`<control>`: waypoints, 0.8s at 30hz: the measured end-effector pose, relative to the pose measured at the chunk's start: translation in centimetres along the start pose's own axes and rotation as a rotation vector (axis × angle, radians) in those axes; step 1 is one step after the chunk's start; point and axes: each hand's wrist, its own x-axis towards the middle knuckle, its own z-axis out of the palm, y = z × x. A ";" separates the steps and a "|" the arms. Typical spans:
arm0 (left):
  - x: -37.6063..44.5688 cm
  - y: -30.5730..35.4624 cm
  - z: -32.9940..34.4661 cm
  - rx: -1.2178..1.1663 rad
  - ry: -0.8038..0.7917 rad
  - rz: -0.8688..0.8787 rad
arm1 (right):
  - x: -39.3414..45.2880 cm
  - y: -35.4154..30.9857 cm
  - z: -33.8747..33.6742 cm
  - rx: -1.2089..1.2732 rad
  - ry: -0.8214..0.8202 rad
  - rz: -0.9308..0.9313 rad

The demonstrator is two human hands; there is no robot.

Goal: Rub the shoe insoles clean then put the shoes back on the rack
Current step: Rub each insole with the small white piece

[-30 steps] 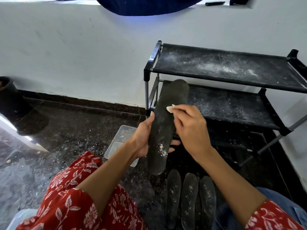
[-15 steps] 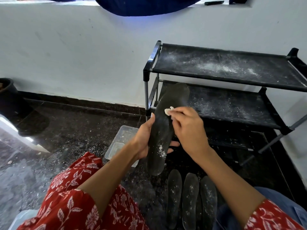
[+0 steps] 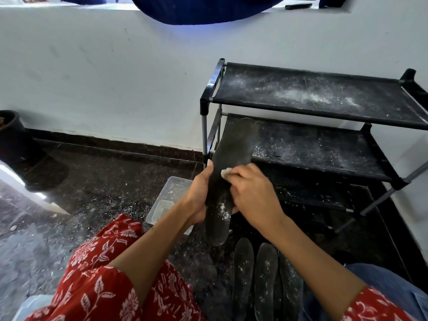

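Head view: left hand (image 3: 199,195) grips the upright insole (image 3: 228,179) at mid-length. Right hand (image 3: 252,193) pinches a white wad (image 3: 225,173) against it, now lower down than before, just beside the left thumb.

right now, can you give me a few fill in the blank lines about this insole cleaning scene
The left hand holds a dark ____ upright.
The right hand presses a small white ____ against the insole.
On the floor near the knees lie ____ more insoles.
The rack's top shelf is dusted with white ____.

Missing words: insole; pad; three; powder
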 end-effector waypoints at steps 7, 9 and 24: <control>-0.1 0.4 -0.4 -0.043 0.069 0.078 | -0.7 -1.8 -0.1 0.212 -0.241 0.027; -0.2 0.5 -0.1 -0.042 0.059 0.078 | -0.2 -1.2 -0.5 0.214 0.022 0.072; -0.6 0.6 0.2 -0.040 0.068 0.091 | -0.7 -1.0 0.1 0.231 -0.037 0.101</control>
